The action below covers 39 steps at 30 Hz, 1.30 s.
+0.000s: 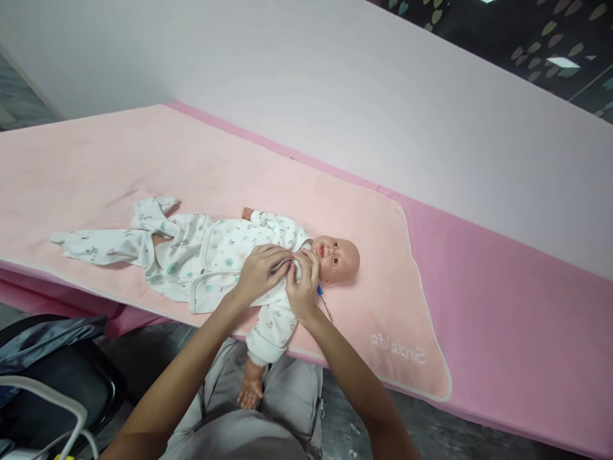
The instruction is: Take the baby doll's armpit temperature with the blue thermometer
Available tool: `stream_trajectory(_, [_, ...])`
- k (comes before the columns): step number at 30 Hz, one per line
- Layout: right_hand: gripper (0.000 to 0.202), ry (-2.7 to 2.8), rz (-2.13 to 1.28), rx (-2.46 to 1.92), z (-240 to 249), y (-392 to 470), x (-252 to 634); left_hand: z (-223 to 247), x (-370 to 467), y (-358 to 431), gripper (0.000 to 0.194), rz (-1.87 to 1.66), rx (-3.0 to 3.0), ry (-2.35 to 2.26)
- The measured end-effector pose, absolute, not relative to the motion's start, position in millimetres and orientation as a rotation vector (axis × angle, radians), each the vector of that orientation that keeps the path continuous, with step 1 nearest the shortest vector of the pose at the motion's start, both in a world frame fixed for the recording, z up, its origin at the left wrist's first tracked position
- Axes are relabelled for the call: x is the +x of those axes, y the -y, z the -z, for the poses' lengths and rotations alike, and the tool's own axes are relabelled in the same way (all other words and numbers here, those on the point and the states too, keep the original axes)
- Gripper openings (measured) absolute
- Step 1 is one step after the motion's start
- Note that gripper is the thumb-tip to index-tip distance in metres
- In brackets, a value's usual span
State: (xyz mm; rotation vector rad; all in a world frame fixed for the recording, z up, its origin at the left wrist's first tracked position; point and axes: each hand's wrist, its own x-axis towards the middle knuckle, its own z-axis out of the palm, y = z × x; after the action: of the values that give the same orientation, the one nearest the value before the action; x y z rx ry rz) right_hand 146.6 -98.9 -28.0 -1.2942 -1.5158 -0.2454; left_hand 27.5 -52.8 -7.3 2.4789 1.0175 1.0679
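Note:
A baby doll (342, 260) lies on its back on a pink mat (364, 223), its head to the right. It wears a white printed top (230, 246), and printed trousers (103, 246) lie around its legs. My left hand (263, 271) has its fingers closed on the top's fabric at the upper chest. Beside it, my right hand (304, 281) pinches the same cloth near the collar, just below the doll's chin. The fingertips of both hands nearly meet. One doll arm (251, 383) hangs over the near edge of the table.
A blue-tipped cord (328, 306) lies beside the doll's neck. The pink table cover (517, 319) extends right. A pale wall (306, 76) stands behind. A black chair (62, 377) with cloth on it is at the lower left.

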Motion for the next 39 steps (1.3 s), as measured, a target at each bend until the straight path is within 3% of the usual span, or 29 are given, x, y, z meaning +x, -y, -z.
stream_trajectory(14, [0.028, 1.503, 0.144, -1.282, 29.9, 97.3, 145.7, 4.5, 32.3, 54.3, 0.038, -0.988, 2.485, -1.137])
stream_trajectory(39, [0.031, 1.483, 0.093, -1.324, 30.4, 97.5, 146.4, 6.0, 32.8, 56.8, 0.034, -1.000, 2.562, -1.122])
